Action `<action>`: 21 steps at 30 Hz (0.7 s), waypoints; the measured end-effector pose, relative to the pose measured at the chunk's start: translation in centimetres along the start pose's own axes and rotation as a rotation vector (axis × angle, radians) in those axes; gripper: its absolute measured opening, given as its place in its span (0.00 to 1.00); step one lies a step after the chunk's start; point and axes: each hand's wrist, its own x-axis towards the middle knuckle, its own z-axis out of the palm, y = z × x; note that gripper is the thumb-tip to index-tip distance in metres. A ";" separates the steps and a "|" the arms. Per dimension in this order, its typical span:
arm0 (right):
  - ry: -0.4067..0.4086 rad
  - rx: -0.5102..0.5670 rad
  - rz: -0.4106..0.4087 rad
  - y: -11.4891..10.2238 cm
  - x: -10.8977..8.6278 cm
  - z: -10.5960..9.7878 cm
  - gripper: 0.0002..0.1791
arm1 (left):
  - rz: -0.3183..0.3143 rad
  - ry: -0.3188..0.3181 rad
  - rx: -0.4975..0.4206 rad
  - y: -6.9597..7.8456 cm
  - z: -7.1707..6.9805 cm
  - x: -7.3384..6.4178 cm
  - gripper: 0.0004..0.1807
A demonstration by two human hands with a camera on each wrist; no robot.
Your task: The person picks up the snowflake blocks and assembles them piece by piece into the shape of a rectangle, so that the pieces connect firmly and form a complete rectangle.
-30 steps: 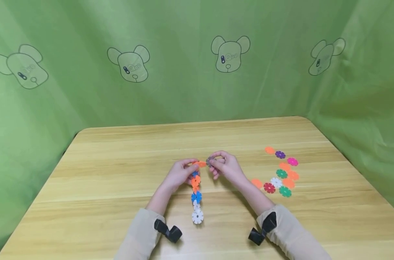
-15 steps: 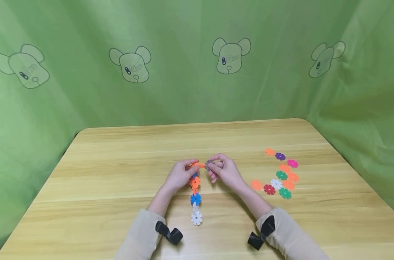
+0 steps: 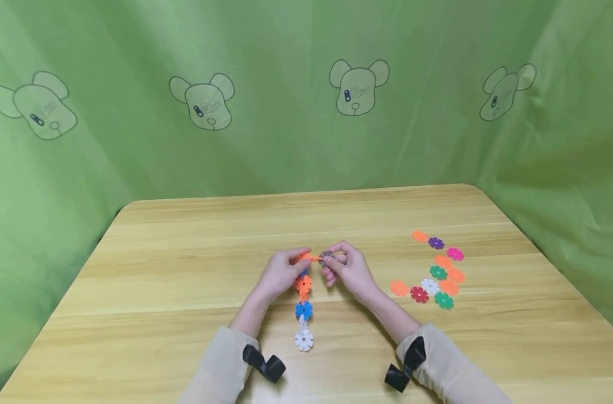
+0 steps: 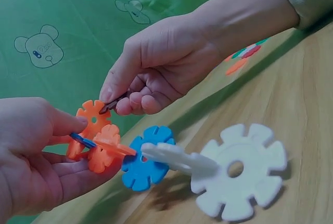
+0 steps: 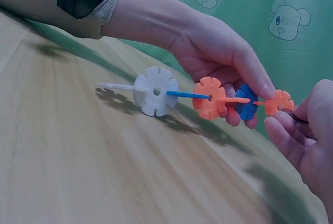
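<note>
A chain of slotted snowflake discs runs from my left hand [image 3: 278,272] toward the front of the table. At its near end are two white discs [image 4: 263,179], followed by a blue disc [image 4: 135,172] and several orange ones. The thumb and fingers of my left hand pinch the chain near its far end, partly covering another blue disc [image 5: 246,110]. Between thumb and forefinger, my right hand [image 3: 356,272] holds a dark brown disc [image 3: 325,257]. Its edge meets the rim of the last orange disc [image 4: 86,111], with the two discs crossing at an angle.
On the right of the wooden table [image 3: 185,224] lie several loose discs, among them a purple disc [image 3: 430,243], a pink disc [image 3: 450,253] and a red disc [image 3: 414,294]. A green curtain [image 3: 276,146] surrounds the table's back and sides.
My right hand has come slightly nearer and lower, bringing the brown disc against the last orange disc. The chain's white end has shifted slightly left. The loose discs stay put.
</note>
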 end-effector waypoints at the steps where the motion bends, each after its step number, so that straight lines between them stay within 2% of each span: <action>1: 0.001 0.008 0.003 0.0 0.0 0.0 0.11 | 0.001 -0.003 0.001 0.0 0.0 0.0 0.21; 10: -0.025 -0.007 0.009 0.0 0.1 0.0 0.13 | 0.022 -0.014 0.051 0.1 -0.3 -0.1 0.21; 15: -0.093 0.018 0.059 0.1 0.0 0.0 0.17 | 0.051 -0.014 0.108 0.0 -0.2 -0.1 0.21; 21: -0.154 0.091 0.102 0.1 -0.1 -0.1 0.18 | 0.062 -0.013 0.100 -0.1 -0.1 0.0 0.26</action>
